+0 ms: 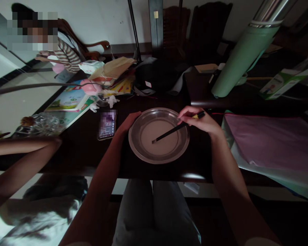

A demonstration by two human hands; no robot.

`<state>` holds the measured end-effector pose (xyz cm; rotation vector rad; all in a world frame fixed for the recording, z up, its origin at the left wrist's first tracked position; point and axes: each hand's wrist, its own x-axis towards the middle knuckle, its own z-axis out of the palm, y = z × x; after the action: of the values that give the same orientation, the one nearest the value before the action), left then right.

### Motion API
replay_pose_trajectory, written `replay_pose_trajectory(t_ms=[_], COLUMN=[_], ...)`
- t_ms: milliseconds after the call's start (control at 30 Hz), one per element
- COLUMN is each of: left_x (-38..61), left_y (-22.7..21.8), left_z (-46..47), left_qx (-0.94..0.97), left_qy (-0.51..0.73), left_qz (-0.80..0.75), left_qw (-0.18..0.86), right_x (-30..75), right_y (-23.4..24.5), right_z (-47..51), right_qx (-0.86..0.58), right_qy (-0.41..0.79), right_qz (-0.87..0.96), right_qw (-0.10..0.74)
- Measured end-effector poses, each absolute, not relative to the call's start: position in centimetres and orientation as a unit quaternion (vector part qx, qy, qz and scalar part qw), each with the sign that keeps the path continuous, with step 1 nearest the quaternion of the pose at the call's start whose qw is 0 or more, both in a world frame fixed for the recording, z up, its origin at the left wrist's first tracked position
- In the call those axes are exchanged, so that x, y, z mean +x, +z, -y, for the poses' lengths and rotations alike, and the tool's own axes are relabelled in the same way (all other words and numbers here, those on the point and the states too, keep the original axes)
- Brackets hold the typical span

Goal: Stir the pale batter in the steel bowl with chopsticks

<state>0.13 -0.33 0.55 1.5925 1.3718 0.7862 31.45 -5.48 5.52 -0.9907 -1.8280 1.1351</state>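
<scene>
A round metal basin sits on the dark table in front of me, with pale, cloudy liquid in it. My left hand holds the basin's left rim, its fingers partly hidden along the side. In my right hand, above the right rim, is a slim black paintbrush with gold near its upper end. The brush slants down to the left, and its tip is at the liquid near the middle of the basin.
A lit phone lies left of the basin. Books, paper bags and a black bag are behind. A tall green flask stands back right, beyond a pinkish folder. Another person's arm rests at left; someone sits farther back.
</scene>
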Motion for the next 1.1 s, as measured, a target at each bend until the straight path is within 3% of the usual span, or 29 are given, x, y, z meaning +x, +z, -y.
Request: replay_pose_trajectory(t_ms=[300, 567, 833, 1100], left_x=[0.1, 0.0, 0.1, -0.1], left_y=[0.4, 0.3, 0.3, 0.2], left_z=[0.3, 0.0, 0.3, 0.0], left_qx=[0.622, 0.630, 0.610, 0.629], left_qy=[0.327, 0.323, 0.327, 0.316], left_qz=[-0.547, -0.556, -0.552, -0.549], left_qw=[0.454, 0.435, 0.465, 0.450], right_x=[32.1, 31.3, 32.1, 31.2], right_y=[5.0, 5.5, 5.1, 5.6], right_z=[4.9, 5.5, 5.0, 5.5], right_qx=[-0.424, -0.392, -0.420, -0.383], right_qy=[0.386, 0.446, 0.398, 0.457], right_qz=[0.690, 0.720, 0.693, 0.719], right_qw=[0.442, 0.360, 0.431, 0.356])
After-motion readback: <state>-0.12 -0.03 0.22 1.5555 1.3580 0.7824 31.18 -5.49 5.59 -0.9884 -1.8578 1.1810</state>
